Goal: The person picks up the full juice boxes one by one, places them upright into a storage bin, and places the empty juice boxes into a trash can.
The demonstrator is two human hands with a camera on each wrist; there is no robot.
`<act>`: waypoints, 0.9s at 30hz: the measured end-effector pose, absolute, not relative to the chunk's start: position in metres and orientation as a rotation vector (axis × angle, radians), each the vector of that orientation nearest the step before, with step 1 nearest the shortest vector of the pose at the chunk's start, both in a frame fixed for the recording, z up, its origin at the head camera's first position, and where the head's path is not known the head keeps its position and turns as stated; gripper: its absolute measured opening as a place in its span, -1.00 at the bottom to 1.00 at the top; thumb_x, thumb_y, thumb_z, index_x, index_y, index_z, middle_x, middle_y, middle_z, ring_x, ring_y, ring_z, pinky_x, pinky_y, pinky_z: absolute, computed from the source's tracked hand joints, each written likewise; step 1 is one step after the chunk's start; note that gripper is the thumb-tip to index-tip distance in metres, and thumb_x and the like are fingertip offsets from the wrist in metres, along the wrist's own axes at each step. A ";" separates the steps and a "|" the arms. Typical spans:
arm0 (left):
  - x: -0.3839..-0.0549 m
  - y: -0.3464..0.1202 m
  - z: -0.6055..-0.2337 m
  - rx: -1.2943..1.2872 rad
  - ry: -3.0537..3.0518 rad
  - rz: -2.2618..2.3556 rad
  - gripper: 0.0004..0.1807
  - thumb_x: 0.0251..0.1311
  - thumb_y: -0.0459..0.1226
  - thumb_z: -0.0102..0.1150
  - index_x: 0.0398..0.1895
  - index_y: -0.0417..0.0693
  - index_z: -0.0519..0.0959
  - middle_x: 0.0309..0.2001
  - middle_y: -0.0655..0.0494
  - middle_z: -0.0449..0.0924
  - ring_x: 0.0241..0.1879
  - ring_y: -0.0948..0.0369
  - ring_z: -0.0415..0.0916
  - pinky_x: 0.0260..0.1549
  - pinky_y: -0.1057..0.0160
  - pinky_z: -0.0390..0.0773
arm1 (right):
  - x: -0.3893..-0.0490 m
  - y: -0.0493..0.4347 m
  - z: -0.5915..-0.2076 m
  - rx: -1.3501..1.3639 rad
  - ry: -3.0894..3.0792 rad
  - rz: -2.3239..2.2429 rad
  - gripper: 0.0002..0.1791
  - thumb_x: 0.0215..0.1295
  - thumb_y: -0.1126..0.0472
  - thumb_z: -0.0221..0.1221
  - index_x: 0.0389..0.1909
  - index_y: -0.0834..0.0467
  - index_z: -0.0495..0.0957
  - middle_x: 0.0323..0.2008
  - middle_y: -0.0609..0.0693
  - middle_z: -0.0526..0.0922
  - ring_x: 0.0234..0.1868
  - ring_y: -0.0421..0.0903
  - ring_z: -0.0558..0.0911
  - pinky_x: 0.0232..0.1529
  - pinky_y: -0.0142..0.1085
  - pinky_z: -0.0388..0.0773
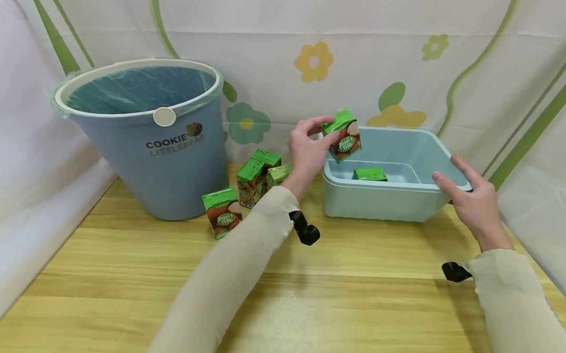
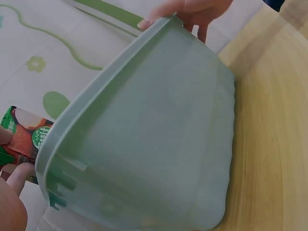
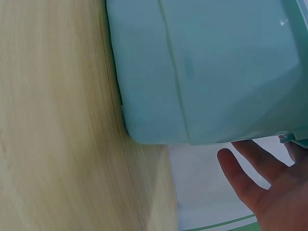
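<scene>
In the head view my left hand (image 1: pixel 309 146) pinches a small green-topped juice carton (image 1: pixel 345 139) between thumb and fingers. It is tilted over the left end of a pale blue-green plastic bin (image 1: pixel 377 201). The left wrist view also shows this carton (image 2: pixel 30 130) beside the bin's rim. My right hand (image 1: pixel 476 203) grips the bin's right end, its thumb at the rim; in the right wrist view some fingers (image 3: pixel 240 178) reach below the rim. Inside the bin lies another green-topped carton (image 1: pixel 370 174), mostly hidden by the front wall.
A blue bucket (image 1: pixel 169 166) with a clear liner stands at the back left. Several cartons stand beside it, among them a red-and-green one (image 1: pixel 222 212) and a brown-and-green one (image 1: pixel 251 180). A flowered curtain (image 1: pixel 269 49) hangs behind the wooden table (image 1: pixel 344 305).
</scene>
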State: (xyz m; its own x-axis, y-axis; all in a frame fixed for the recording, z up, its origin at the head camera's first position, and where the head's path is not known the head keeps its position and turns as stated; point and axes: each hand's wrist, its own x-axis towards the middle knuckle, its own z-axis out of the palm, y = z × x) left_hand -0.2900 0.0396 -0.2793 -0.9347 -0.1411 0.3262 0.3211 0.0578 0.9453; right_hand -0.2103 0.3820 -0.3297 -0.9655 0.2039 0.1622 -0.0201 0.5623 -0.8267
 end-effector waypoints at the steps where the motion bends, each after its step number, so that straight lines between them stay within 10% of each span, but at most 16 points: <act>1: -0.291 0.041 -0.280 -0.194 -2.038 -1.922 -0.72 0.28 -0.26 0.49 0.04 0.13 0.79 0.06 0.22 0.64 0.07 0.30 0.59 -0.06 0.41 0.64 | -0.210 0.382 -0.330 -0.152 -2.556 1.354 -0.18 0.50 -0.18 0.22 0.68 -0.32 0.11 0.67 -0.49 0.02 -0.17 -0.61 0.52 -0.25 -0.69 0.50; 13: -0.294 0.052 -0.288 -0.418 -2.273 -1.630 -0.72 0.36 -0.21 0.43 0.10 0.11 0.79 0.19 0.14 0.69 0.12 0.14 0.61 0.01 0.30 0.61 | -0.210 0.384 -0.330 -0.152 -2.565 1.333 -0.19 0.51 -0.19 0.21 0.68 -0.33 0.11 0.67 -0.49 0.02 -0.04 -0.62 0.47 -0.25 -0.71 0.48; 27: -0.298 0.058 -0.287 -0.597 -2.479 -1.364 -0.73 0.36 -0.18 0.42 0.09 0.11 0.77 -0.17 0.12 0.69 -0.23 0.26 0.53 -0.26 0.37 0.44 | -0.208 0.382 -0.329 -0.168 -2.568 1.321 -0.18 0.49 -0.21 0.22 0.68 -0.35 0.11 0.67 -0.49 0.03 -0.12 -0.57 0.49 -0.27 -0.70 0.47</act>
State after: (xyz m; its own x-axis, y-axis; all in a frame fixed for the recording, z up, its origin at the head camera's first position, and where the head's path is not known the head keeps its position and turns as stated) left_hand -0.2983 0.0576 -0.2872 -0.8849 0.2318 0.4040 0.4653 0.4780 0.7450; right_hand -0.2085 0.3823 -0.3294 -0.9627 0.2135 0.1661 -0.0109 0.5827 -0.8126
